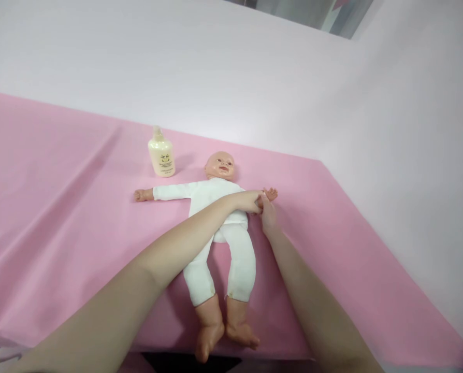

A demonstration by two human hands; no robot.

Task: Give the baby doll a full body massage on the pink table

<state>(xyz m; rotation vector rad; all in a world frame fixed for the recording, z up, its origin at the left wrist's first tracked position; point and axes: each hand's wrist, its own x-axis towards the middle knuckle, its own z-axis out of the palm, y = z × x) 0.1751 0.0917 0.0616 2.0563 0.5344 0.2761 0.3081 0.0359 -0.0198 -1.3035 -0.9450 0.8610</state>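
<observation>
A baby doll (241, 259) with a white cloth body lies on its back, its head away from me and its feet near the front edge. Across its torso reaches my left arm, and my left hand (250, 201) is closed round the doll's arm on the right side of the view. My right hand (269, 212) meets it there, fingers closed on the same arm just below the doll's small hand (271, 194). Most of that arm is hidden by my hands. The doll's other arm (173, 191) stretches out to the left.
A pale yellow pump bottle (162, 155) with a printed label stands upright beyond the doll's outstretched left-side arm. Pink cloth (80, 217) with a few folds covers the table. Behind and to the right rises a white wall (138, 62), with a window-like opening (305, 13) at the top.
</observation>
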